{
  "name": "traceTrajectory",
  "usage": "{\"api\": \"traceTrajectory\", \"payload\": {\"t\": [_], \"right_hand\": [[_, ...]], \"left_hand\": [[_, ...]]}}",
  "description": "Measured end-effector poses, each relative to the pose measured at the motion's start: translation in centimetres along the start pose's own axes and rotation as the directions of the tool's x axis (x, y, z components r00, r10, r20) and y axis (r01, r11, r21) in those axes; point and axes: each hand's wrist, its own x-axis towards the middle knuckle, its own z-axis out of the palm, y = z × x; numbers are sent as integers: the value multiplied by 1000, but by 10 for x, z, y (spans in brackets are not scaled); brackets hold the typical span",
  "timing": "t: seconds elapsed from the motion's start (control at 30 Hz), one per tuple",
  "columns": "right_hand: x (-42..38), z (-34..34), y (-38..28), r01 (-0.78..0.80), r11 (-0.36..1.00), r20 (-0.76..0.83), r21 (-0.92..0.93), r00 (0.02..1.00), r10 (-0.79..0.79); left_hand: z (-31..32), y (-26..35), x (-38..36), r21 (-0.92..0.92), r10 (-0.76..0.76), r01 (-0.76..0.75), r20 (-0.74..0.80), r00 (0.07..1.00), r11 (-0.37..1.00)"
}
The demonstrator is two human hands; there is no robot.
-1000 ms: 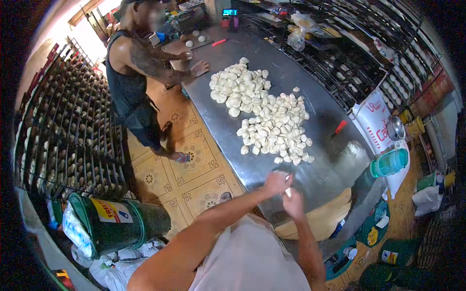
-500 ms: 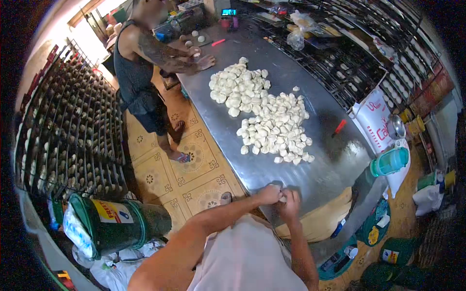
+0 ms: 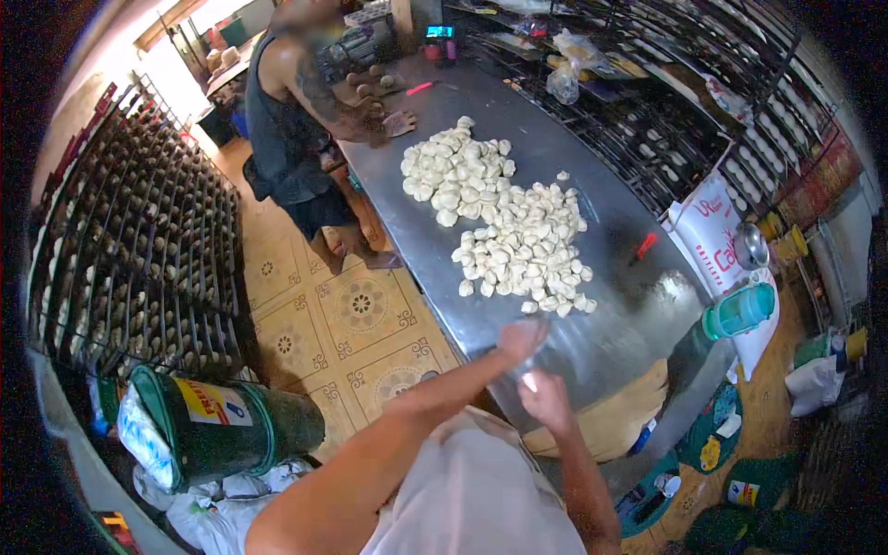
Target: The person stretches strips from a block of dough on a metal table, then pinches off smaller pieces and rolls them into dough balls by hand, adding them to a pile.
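Observation:
Many small pieces of white dough [image 3: 532, 242] lie heaped on the metal table [image 3: 421, 268]. My left hand [image 3: 524, 339] is over the tabletop just short of the heap's near edge; motion smears its fingers, so what they hold does not show. Closer to my body, my right hand [image 3: 549, 401] is closed on a small dough piece [image 3: 529, 381], whose pale end sticks out by the thumb. The two hands are apart.
A co-worker [image 3: 296, 120] stands at the table's far left, hands on its surface. A red-handled tool [image 3: 646, 245] lies at right, near a white printed sack [image 3: 710, 227] and a teal container [image 3: 743, 311]. Racks of dough [image 3: 139, 250] line the left; a green bin [image 3: 217, 421] stands below.
My hands were together at the table's near edge; the left has moved forward toward the heap, while the right stays close with the dough piece. The co-worker has shifted stance and arms.

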Motion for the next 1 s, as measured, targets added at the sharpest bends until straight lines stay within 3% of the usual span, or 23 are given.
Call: {"api": "traceTrajectory", "payload": {"t": [0.03, 0.07, 0.1, 0.13, 0.23, 0.27, 0.33, 0.37, 0.43, 0.57, 0.63, 0.67, 0.73, 0.8, 0.83, 0.9, 0.97, 1.0], "right_hand": [[3, -12, -29, -22, 999, -26, -32, 999, 22], [13, -27, -55, -45, 997, -70, -66, 997, 41], [19, -34, -67, -70, 993, -121, -93, 991, 59], [20, -33, -62, -72, 993, -125, -90, 990, 61], [19, -15, -23, -105, 991, -338, 79, 933, 125], [17, -5, -6, -105, 991, -338, 81, 932, 127], [2, 23, 35, -48, 987, -293, -152, 956, 1], [-1, 30, 44, -11, 965, -259, -262, 964, -59], [-2, 33, 45, -35, 965, -218, -261, 976, -24], [-2, 34, 47, -190, 956, -132, -224, 978, 163], [13, 43, 44, -327, 938, -40, -114, 945, 325], [11, 46, 42, -326, 938, -35, -117, 945, 324], [9, 42, 37, -240, 956, -76, -167, 970, 231], [2, 32, 27, -204, 960, -94, -192, 977, 189], [2, 18, 13, -115, 985, -88, -128, 991, 104], [7, -7, -17, 74, 997, -89, 10, 993, -73], [12, -20, -49, 65, 998, -137, 1, 988, -65], [18, -27, -64, 52, 999, -204, -13, 978, -53]], "left_hand": [[5, -6, 5, -9, -5, 5, 4, 1000, 1000], [6, -8, 17, -42, 147, -171, -333, 931, 984], [1, -6, 24, -12, 261, -345, -629, 732, 939], [0, -7, 21, -9, 265, -347, -626, 733, 938], [3, -19, -10, -97, 507, -530, -188, 841, 843], [26, -29, -22, -187, 429, -415, 35, 903, 890], [49, -34, -33, -252, 342, -277, 269, 901, 927], [46, -32, -38, -220, 276, -221, 262, 925, 950], [36, -27, -49, -155, 135, -100, 238, 962, 983], [16, 11, -57, -100, 85, -77, 83, 993, 992], [7, 10, -54, -66, 84, -78, 85, 993, 995], [3, 10, -56, -34, 80, -77, 97, 992, 996], [5, 7, -48, -4, 87, -87, 102, 991, 996], [13, 2, -40, 8, 61, -61, -1, 998, 998], [9, 4, -39, 14, 44, -43, -55, 998, 999], [-18, 10, -19, 74, 108, -109, 19, 994, 991], [-25, 3, 3, -39, 29, -35, -142, 989, 999], [-24, 8, 7, -36, 46, -52, -140, 989, 998]]}}
